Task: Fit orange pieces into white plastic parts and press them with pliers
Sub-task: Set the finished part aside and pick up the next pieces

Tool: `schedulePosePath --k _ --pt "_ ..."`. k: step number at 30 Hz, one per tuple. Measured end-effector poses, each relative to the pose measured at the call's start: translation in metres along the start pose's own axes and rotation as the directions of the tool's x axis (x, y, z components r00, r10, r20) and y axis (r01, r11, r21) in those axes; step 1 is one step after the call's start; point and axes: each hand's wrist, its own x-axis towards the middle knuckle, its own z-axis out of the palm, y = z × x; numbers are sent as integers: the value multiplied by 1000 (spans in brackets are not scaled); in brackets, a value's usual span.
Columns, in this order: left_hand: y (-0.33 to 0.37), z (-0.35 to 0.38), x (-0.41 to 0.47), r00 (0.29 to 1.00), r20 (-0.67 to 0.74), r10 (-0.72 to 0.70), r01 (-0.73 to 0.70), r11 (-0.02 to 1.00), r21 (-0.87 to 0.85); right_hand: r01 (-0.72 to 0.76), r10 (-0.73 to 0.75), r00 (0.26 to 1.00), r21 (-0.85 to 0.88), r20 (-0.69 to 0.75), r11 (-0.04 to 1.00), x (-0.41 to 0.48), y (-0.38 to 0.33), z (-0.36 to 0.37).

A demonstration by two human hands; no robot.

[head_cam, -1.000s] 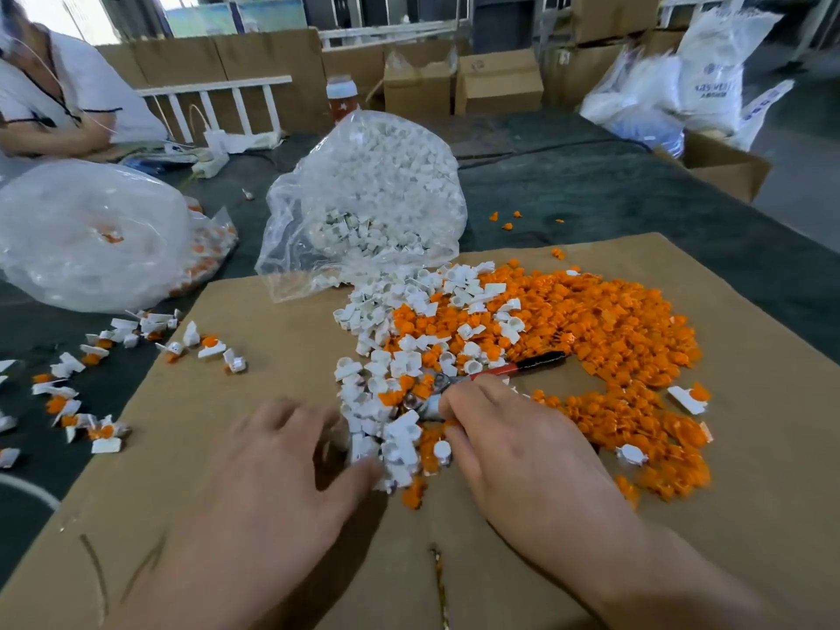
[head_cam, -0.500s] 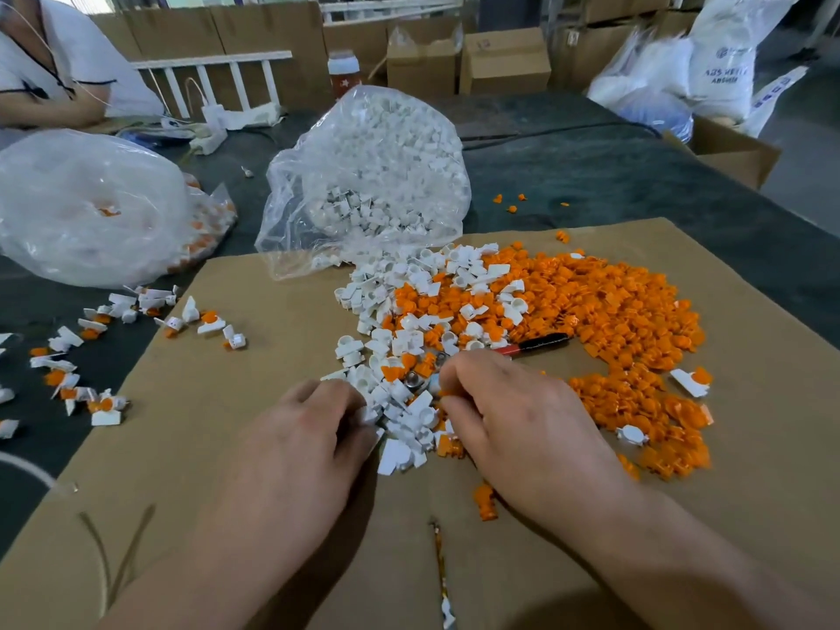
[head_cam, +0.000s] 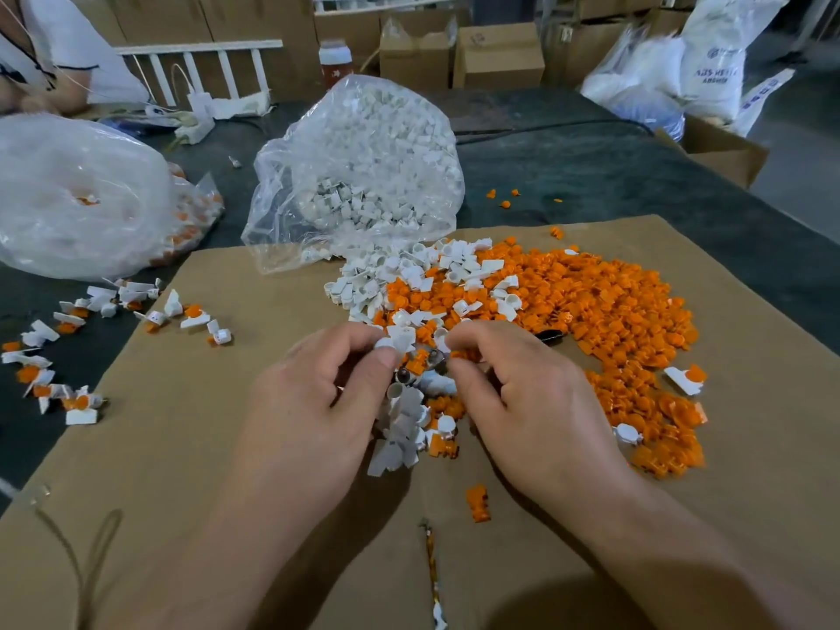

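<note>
On the white sacks [head_cam: 713, 70] at the far right, blue print beginning "ABS" can be made out; the rest is too blurred to be read. No writing can be read on the red-labelled bottle [head_cam: 335, 61] or on the cardboard boxes [head_cam: 497, 52] stacked along the far wall. Two clear bags are seen: one [head_cam: 359, 175] filled with white parts at the far centre, another [head_cam: 77, 197] at the left. A brown cardboard sheet [head_cam: 182, 447] is spread over the dark tabletop [head_cam: 591, 175]. A broad heap of orange pieces [head_cam: 591, 311] is spread on its right half, and a smaller heap of white parts [head_cam: 386, 279] lies against the heap's left edge. A white part [head_cam: 395, 343] is pinched between the thumb and curled fingers [head_cam: 359, 338] of the left hand [head_cam: 327, 402], just above the near edge of the heaps. A small pale piece [head_cam: 447, 343] is pinched at the fingertips of the right hand [head_cam: 522, 402], whose fingers are also curled. The pliers [head_cam: 436, 356] lie under and between both hands. One lone orange piece [head_cam: 477, 502] lies nearer, and assembled pieces [head_cam: 68, 356] are scattered at the left.
</note>
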Motion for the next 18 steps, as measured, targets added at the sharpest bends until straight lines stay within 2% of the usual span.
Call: schedulePosePath --k 5,7,8,10,11,12,14,18 --pt "-9 3 -3 993 21 -118 118 922 -370 -65 64 998 95 14 993 1 -2 -6" --pt "-16 5 -3 992 51 -114 125 874 -471 -205 195 979 339 62 918 3 -5 -9" --pt "-20 7 -3 991 64 -116 132 839 -528 -292 265 956 525 129 799 4 -7 -10" --pt "-26 9 -3 987 90 -133 160 759 -631 -427 285 900 801 330 420 7 -9 -13" --pt "-28 9 -3 987 94 -133 162 738 -655 -466 252 877 851 409 242 9 -9 -15" --pt "-30 9 -2 987 93 -132 160 720 -675 -494 221 859 862 462 117 9 -8 -16" --pt "-30 6 0 986 92 -139 163 683 -712 -533 207 826 846 525 -18 8 -6 -15" --pt "-25 6 2 989 81 -124 145 693 -706 -569 152 791 804 593 -172 5 -7 -14"
